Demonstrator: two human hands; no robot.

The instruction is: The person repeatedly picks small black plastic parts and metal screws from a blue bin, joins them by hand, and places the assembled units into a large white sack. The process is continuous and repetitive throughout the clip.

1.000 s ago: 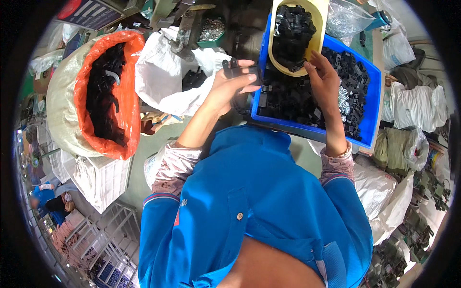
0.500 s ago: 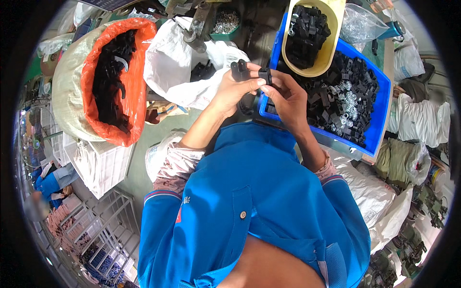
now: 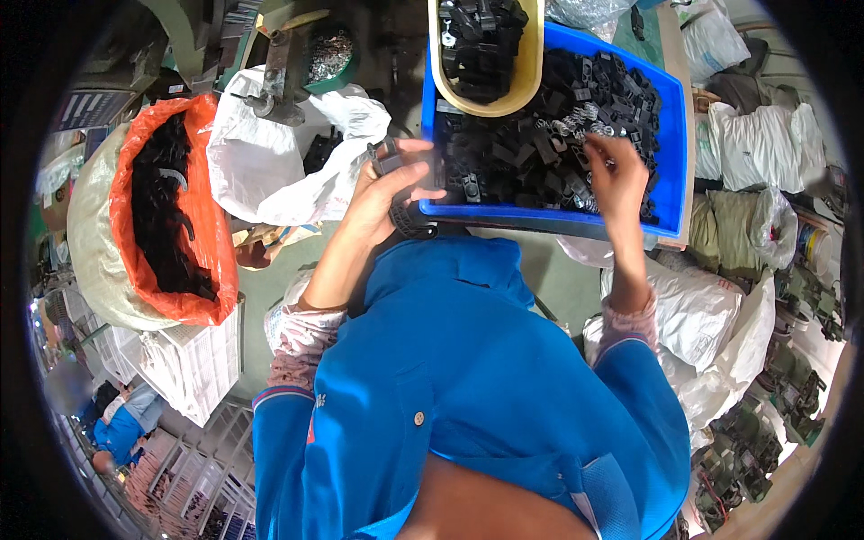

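Observation:
My left hand (image 3: 367, 205) is closed round a black plastic part (image 3: 389, 163), thumb across it. A curved black toothed piece (image 3: 407, 221) hangs below that hand; whether it is joined to the part I cannot tell. Over the right half of a blue tray (image 3: 680, 135), my right hand (image 3: 619, 176) has its fingertips pinched together beside small metal springs (image 3: 580, 119). Anything between those fingertips is too small or hidden to make out. Loose black plastic pieces (image 3: 517, 162) fill the tray around the springs.
A yellow tub (image 3: 535, 63) of black parts rests on the tray's far left. Left of me stand a white bag (image 3: 256, 171) and an orange-lined sack (image 3: 225, 270) with black curved parts. A green bowl (image 3: 335, 83) of small metal pieces sits behind. A person (image 3: 121, 436) is at far left.
My hands were together around black parts. Now the right hand has moved away to the springs in the tray, and the left has drawn left, still holding a part. The whole view has shifted.

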